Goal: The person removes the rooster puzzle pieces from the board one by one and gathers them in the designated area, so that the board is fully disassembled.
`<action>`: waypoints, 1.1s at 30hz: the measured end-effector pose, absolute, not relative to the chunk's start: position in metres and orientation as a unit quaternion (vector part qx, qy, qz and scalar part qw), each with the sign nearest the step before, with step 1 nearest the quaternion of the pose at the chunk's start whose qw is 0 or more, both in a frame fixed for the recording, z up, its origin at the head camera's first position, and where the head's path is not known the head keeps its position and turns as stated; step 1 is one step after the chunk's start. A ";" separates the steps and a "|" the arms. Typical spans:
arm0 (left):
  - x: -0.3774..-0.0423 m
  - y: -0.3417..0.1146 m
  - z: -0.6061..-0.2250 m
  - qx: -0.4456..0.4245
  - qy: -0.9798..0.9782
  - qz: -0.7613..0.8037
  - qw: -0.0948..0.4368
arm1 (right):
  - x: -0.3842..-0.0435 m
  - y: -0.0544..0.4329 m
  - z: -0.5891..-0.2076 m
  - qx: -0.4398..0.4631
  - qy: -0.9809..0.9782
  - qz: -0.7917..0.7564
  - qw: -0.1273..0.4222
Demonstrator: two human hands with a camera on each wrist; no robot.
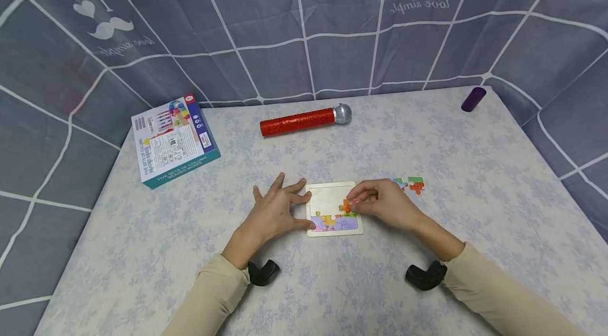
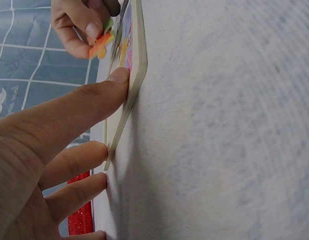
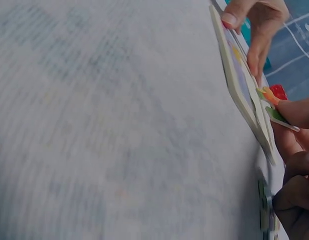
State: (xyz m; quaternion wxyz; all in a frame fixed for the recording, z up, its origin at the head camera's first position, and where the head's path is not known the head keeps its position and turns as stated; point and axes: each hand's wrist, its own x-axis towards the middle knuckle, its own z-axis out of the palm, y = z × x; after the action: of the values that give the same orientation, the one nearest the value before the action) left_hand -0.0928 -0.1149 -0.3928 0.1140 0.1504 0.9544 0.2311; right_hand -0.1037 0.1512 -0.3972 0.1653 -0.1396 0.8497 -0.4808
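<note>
A small jigsaw tray [image 1: 330, 192] with a pale rim lies in front of me, a row of purple and yellow pieces [image 1: 334, 222] along its near side. My left hand [image 1: 274, 212] is spread at the tray's left side, thumb on the near left corner and a fingertip at the left rim. Over the tray's right part, my right hand [image 1: 387, 204] pinches an orange and green jigsaw piece [image 1: 345, 206] between thumb and fingers. In the left wrist view, that orange piece [image 2: 99, 47] hangs tilted above the tray; part of it is hidden by the fingers.
Loose jigsaw pieces [image 1: 416, 184] lie just beyond my right hand. A red glittery microphone [image 1: 299, 122] lies behind the tray, a boxed set [image 1: 176, 138] at the far left. A dark purple cylinder [image 1: 473, 99] lies at the far right, near the grey curtain [image 1: 342, 56].
</note>
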 end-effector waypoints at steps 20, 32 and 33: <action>-0.092 -0.115 -0.393 0.158 0.956 0.224 0.107 | -0.093 0.249 -0.390 -0.035 0.852 -0.489 0.183; -0.091 -0.114 -0.393 0.152 0.954 0.232 0.111 | -0.093 0.277 -0.393 -0.021 0.874 -0.451 0.178; -0.091 -0.114 -0.393 0.151 0.954 0.232 0.111 | -0.093 0.277 -0.393 -0.023 0.880 -0.442 0.174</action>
State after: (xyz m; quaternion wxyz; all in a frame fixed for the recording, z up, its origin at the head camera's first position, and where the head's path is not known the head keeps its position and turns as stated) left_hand -0.0913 -0.1142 -0.3932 0.1108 0.1515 0.9543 0.2324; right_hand -0.0931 0.2771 -0.3933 0.1736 -0.0232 0.8796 -0.4423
